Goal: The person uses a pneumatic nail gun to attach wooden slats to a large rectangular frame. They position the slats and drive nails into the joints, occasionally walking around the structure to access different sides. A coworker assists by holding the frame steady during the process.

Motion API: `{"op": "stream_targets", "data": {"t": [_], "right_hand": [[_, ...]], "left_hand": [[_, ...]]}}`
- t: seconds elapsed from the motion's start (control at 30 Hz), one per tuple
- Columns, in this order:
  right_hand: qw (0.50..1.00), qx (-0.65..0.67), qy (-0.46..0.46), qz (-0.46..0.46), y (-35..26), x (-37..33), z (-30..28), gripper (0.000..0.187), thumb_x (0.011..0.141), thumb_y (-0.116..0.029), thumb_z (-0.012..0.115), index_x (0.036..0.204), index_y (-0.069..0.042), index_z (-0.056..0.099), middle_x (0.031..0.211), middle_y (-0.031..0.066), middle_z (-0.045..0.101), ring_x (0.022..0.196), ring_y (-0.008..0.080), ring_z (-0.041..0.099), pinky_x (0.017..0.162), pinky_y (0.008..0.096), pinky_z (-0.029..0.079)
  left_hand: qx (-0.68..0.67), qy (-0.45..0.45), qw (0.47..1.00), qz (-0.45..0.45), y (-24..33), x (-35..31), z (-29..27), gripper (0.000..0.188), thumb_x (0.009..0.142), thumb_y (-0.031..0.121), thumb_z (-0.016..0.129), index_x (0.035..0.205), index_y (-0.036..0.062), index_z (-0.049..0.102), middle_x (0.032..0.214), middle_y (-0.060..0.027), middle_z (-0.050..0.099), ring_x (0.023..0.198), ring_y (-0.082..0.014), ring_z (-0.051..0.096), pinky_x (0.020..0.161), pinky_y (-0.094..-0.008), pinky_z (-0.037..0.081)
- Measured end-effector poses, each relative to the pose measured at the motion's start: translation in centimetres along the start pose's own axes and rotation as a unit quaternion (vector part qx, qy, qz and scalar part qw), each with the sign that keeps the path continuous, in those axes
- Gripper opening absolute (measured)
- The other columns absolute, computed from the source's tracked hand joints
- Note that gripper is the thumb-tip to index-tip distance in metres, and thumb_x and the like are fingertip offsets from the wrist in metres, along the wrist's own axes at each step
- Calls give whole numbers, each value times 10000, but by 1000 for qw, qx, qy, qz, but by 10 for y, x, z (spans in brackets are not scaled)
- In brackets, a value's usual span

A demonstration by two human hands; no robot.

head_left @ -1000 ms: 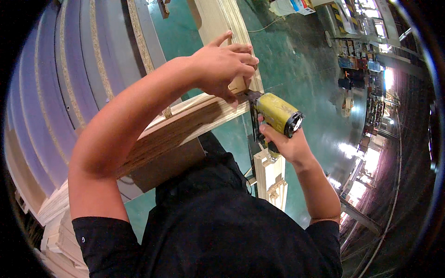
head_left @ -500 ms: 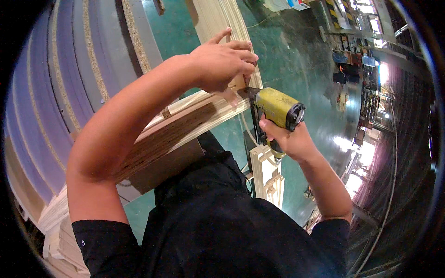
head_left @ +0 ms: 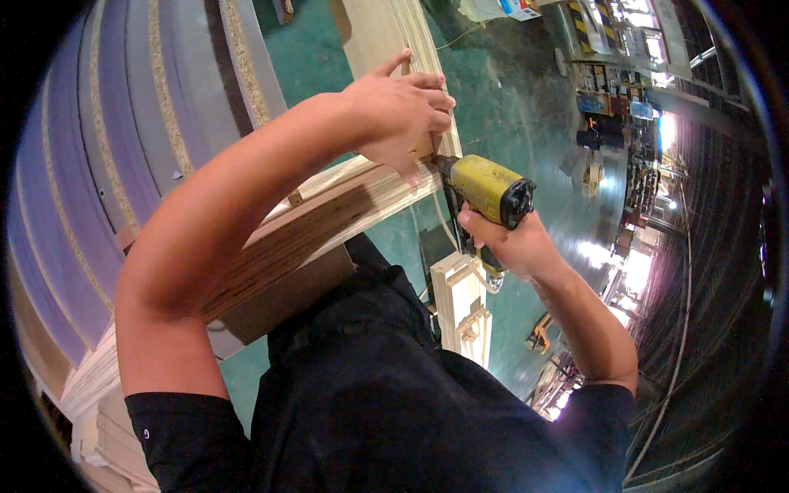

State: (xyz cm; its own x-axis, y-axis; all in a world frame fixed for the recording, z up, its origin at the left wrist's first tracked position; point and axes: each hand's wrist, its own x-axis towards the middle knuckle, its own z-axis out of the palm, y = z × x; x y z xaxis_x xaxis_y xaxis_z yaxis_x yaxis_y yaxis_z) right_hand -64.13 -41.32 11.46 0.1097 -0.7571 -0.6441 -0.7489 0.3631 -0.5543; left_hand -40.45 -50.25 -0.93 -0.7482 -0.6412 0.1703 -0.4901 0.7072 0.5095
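Note:
My right hand is wrapped round the grip of a yellow and black nail gun. The tool's nose meets the outer side of a corner where two stacks of pale wooden strips join. My left hand lies over this corner with its fingers spread, the fingertips reaching the outer edge and the thumb pointing down toward the near stack. That near stack runs from the corner to the lower left, in front of my body. The other wooden piece extends away from me. My left hand partly hides the joint.
Large purple-grey panels with chipboard strips fill the left side. Below the nail gun stands a light wooden piece, with a hose near it. The green floor spreads to the right, with shelves and goods beyond.
The view has shifted slightly. My right elbow sits a little farther out to the right. Both hands and the nail gun stay at the corner almost unchanged.

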Motion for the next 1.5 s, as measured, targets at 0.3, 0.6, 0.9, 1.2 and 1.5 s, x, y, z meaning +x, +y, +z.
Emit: {"op": "stream_targets", "data": {"t": [0.3, 0.6, 0.9, 1.2, 1.5], "right_hand": [[998, -36, 33, -41, 13, -6, 6, 224, 956, -146, 740, 1136, -48, 648, 908, -27, 639, 720, 73, 569, 657, 258, 488], [995, 81, 37, -48, 45, -29, 17, 355, 940, -246, 774, 1212, -52, 654, 905, 4, 673, 702, 81, 598, 650, 277, 517], [945, 327, 32, 3, 205, -58, 79, 173, 941, -184, 768, 1028, -76, 664, 795, -7, 637, 673, 96, 597, 603, 278, 492], [868, 433, -13, 241, 462, -67, 263, 304, 962, -331, 741, 833, -77, 634, 593, 63, 566, 530, 199, 572, 505, 352, 445], [886, 218, -200, 356, 515, -168, 414, 311, 979, -342, 640, 1089, -53, 676, 855, 100, 679, 750, 240, 653, 728, 400, 526]], "left_hand": [[15, 21, 1000, 14, -4, 1, 7, 776, 652, 685, 814, 1220, 175, 675, 1567, -35, 475, 1553, -293, 280, 1226, -713, 127], [40, -3, 999, 4, 5, 3, 5, 743, 694, 597, 839, 1306, 216, 660, 1565, -17, 488, 1548, -282, 291, 1223, -708, 148], [74, -43, 995, -52, 72, -43, 13, 491, 871, 310, 727, 1343, 204, 644, 1635, -94, 378, 1539, -355, 296, 1183, -734, 223], [-58, 260, 955, -128, 225, -250, 36, 182, 835, 125, 791, 985, 92, 694, 1231, -113, 648, 1203, -344, 600, 1058, -519, 473], [45, 400, 863, -305, 252, -522, -1, 73, 862, 72, 747, 906, 42, 697, 1027, -117, 700, 989, -307, 670, 885, -420, 542]]}}
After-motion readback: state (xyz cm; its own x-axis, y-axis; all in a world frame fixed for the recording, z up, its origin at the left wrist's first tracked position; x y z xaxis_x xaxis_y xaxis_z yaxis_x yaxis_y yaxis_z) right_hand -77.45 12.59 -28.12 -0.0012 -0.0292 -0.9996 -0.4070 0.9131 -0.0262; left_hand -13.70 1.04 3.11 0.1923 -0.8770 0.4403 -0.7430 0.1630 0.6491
